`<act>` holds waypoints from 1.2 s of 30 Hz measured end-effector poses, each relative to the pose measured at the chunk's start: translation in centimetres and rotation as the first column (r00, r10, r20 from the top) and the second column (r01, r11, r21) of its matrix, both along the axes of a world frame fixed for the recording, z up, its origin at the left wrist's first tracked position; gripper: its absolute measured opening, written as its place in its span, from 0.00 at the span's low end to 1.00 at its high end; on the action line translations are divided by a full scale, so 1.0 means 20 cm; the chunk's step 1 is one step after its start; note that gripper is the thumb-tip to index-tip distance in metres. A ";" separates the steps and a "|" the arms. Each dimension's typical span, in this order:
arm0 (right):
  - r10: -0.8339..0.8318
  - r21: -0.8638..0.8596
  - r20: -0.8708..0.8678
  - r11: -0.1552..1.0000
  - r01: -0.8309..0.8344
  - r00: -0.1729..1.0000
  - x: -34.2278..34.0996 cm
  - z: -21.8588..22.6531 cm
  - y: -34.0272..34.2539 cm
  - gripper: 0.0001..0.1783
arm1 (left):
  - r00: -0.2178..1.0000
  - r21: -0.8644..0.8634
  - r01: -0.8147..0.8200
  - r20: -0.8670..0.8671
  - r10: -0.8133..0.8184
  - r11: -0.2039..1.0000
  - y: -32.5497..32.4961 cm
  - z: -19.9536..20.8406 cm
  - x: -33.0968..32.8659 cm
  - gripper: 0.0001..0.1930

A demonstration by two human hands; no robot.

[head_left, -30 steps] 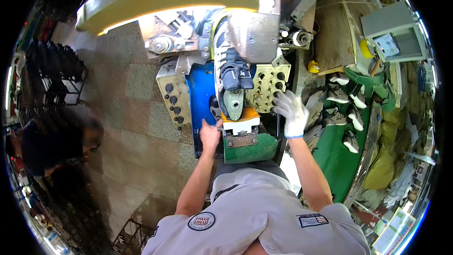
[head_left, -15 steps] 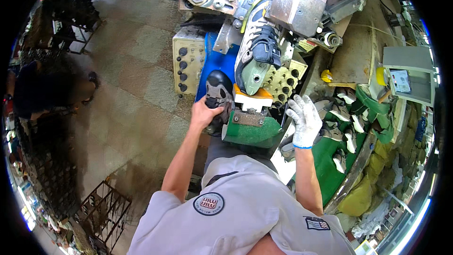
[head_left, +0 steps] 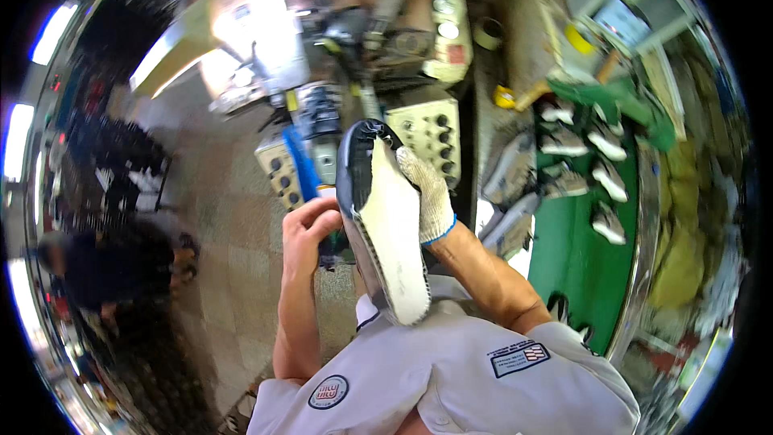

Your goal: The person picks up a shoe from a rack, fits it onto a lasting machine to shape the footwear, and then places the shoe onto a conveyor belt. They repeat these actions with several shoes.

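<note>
A shoe upper [head_left: 394,250] is held bottom side up in front of my chest, its pale insole board facing me and its dark, gathered toe end pointing away. My right hand [head_left: 428,193], in a whitish knit glove with a blue cuff edge, grips it along its right side near the toe. Bare and loosely bent, my left hand [head_left: 307,229] is at the upper's left edge with thumb and fingers apart; whether its fingertips touch the edge I cannot tell. Just beyond, a blurred dark laced shoe [head_left: 320,109] sits in the machine [head_left: 346,28].
Control boxes with black knobs [head_left: 427,133] flank a blue panel [head_left: 299,163]. At right, several shoe uppers [head_left: 564,141] lie on a green surface [head_left: 576,266], near a grey open box [head_left: 636,8]. Another person [head_left: 113,270] is at the left, by dark racks.
My right hand, open and empty before, now grips an upturned shoe upper. My left hand has let go of the dark shoe it held beside the machine. The view has turned and shifted.
</note>
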State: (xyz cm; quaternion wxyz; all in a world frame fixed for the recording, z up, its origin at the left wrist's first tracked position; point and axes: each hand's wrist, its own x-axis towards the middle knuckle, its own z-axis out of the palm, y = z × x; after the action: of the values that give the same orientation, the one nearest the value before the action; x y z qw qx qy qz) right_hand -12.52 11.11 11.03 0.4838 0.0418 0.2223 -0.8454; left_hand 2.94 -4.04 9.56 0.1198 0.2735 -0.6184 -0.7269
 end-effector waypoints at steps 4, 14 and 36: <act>-0.160 0.140 -0.302 0.968 0.210 0.940 -0.14 -0.08 0.39 0.26 | 0.962 0.277 0.132 -0.268 -0.056 0.952 0.43 -0.02 -0.39 0.28; -0.302 0.570 -0.500 0.591 0.571 0.812 -0.35 -0.38 1.61 0.26 | 0.726 -0.071 0.677 0.231 -0.648 0.733 1.41 -0.39 -0.93 0.23; -0.822 0.555 -0.179 0.370 0.745 0.541 -1.16 -1.70 2.35 0.21 | 0.797 -0.058 0.486 0.439 -0.415 0.872 1.11 -0.56 -0.74 0.14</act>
State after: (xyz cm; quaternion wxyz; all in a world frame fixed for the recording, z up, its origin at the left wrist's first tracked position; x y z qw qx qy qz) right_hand -35.72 58.13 -22.88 -0.0006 0.3392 0.3858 -0.8580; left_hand -11.77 18.07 -1.66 -0.1681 0.2544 -0.7355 -0.6050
